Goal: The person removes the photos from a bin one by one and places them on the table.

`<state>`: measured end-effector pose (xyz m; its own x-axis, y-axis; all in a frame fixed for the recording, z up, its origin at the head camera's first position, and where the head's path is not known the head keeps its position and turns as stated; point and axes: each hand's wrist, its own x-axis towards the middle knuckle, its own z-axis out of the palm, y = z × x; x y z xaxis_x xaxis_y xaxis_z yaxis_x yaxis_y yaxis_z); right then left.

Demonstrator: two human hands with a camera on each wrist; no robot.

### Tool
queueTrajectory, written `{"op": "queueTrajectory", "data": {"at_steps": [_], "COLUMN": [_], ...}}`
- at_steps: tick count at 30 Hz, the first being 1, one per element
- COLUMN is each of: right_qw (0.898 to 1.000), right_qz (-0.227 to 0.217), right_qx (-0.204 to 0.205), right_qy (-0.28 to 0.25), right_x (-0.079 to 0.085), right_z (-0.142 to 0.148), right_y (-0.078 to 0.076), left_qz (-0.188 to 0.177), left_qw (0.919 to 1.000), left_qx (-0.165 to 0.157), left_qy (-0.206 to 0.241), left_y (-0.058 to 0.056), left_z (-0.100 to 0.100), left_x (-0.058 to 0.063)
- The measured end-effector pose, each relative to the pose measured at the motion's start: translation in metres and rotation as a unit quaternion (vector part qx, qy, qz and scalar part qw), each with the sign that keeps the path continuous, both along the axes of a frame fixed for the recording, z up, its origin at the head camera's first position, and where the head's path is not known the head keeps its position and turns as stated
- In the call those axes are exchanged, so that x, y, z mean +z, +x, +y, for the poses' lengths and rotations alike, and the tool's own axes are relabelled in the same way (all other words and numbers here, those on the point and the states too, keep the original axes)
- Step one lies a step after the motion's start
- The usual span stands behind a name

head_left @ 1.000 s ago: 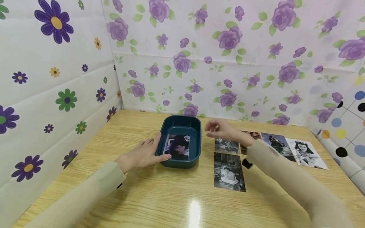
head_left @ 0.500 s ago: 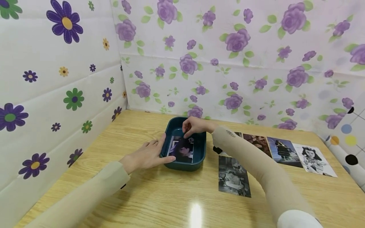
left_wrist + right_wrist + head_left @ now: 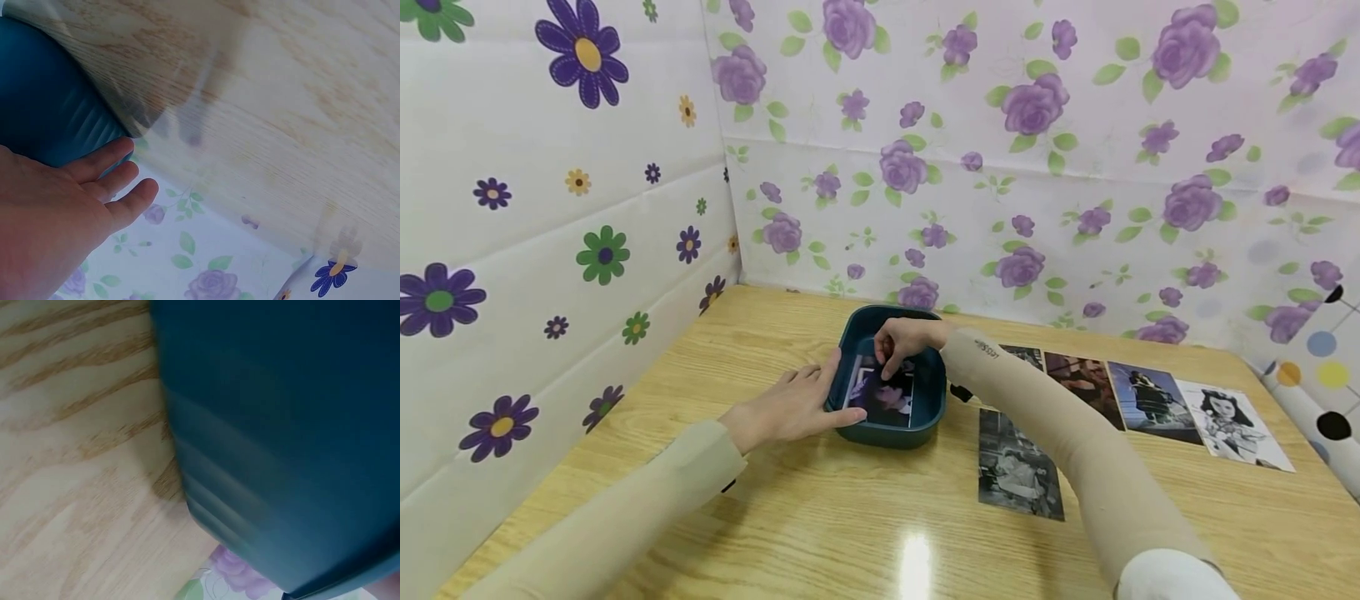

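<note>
A dark teal, deep rectangular tray (image 3: 854, 329) stands on the wooden table, with a photo (image 3: 880, 408) of a dark-haired person lying inside it. My left hand (image 3: 786, 408) rests against the tray's left side, fingers extended and thumb at the front rim. The left wrist view shows the fingers of that hand (image 3: 94, 194) beside the tray's outer wall (image 3: 50, 94). My right hand (image 3: 906, 336) reaches over the tray, its bent thumb and forefinger at the photo's upper part; I cannot tell whether they pinch it. The right wrist view is mostly the tray's ribbed outer wall (image 3: 250, 450).
Right of the tray, a black-and-white photo (image 3: 1018, 467) lies nearest the front. Behind it runs a row with a partly hidden photo (image 3: 1026, 357), a brownish photo (image 3: 1082, 379), a blue-toned photo (image 3: 1152, 402) and a white portrait (image 3: 1232, 425). Flowered cloth (image 3: 970, 208) hangs behind the table.
My right hand has moved left from beside the tray to over it, then lowered slightly toward the photo. My left hand keeps its place at the tray. The head view has shifted slightly.
</note>
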<state>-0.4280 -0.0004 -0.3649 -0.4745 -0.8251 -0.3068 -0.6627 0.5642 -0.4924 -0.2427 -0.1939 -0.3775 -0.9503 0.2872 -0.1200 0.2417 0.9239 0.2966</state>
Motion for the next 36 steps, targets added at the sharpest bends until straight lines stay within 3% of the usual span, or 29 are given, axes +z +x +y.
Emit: {"op": "queueTrajectory", "data": {"at_steps": [12,22,30,36], "right_qw": [0.997,0.993,0.993,0.99], "right_qz": [0.042,0.11,0.096,0.09], "right_qx": [-0.027,-0.027,-0.042,-0.049], "right_qy": [0.054,0.028,-0.047,-0.099], "right_x": [-0.006,-0.002,0.02,0.057], "right_z": [-0.004,-0.003,0.009,0.033], "right_y": [0.002,0.009,0.012,0.012], "left_qz": [0.001,-0.004,-0.002,0.006], "left_qw": [1.0,0.9999,1.0,1.0], "left_qx": [0.0,0.002,0.003,0.002], "left_qy": [0.009,0.012,0.005,0.001], "left_y": [-0.001,-0.001,-0.001,-0.001], "left_z": [0.0,0.0,0.001,0.002], "left_x": [-0.001,-0.001,-0.003,-0.002]}}
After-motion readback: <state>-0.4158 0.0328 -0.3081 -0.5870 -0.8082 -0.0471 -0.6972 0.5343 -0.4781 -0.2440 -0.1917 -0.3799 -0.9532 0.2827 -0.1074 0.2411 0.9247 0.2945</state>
